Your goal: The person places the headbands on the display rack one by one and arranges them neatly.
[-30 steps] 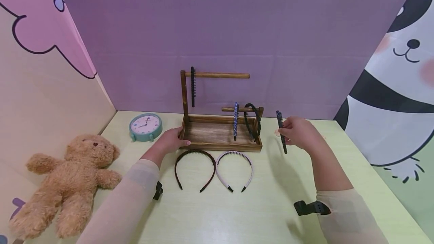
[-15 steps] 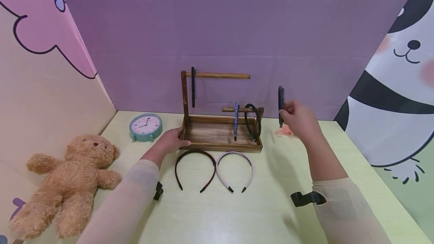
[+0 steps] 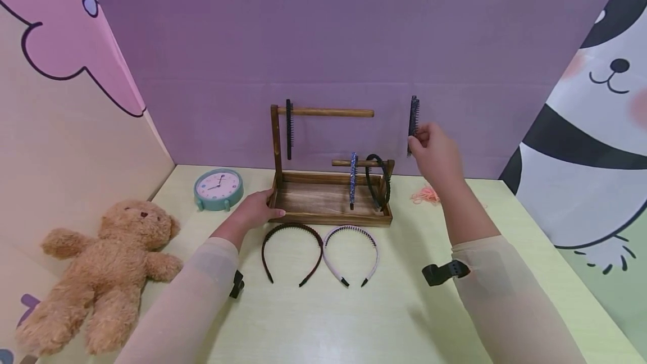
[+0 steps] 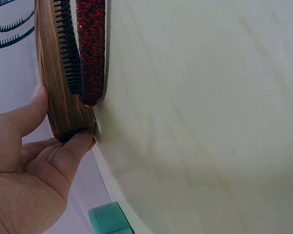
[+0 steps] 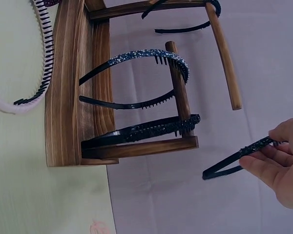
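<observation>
My right hand (image 3: 438, 155) pinches a black toothed headband (image 3: 413, 119) in the air, right of the wooden rack (image 3: 328, 219) and near the height of its upper bar (image 3: 333, 112). With thumb and fingers, my left hand (image 3: 254, 210) grips the left end of the rack's tray. One black headband (image 3: 290, 128) hangs at the left of the upper bar. On the lower bar hang a blue glittery headband (image 5: 146, 53) and a black headband (image 5: 141, 130). Before the rack lie a dark red glittery headband (image 4: 92, 48) and a white headband (image 3: 374, 251).
A teal clock (image 3: 218, 190) stands left of the rack, behind a brown teddy bear (image 3: 118, 257). Orange-pink strands (image 3: 426, 195) lie on the table right of the rack. A purple backdrop (image 3: 323, 32) rises behind the table.
My right hand has risen with the black headband, from just above the tabletop to around the upper bar's height, uncovering the orange-pink strands. The left hand stays on the tray.
</observation>
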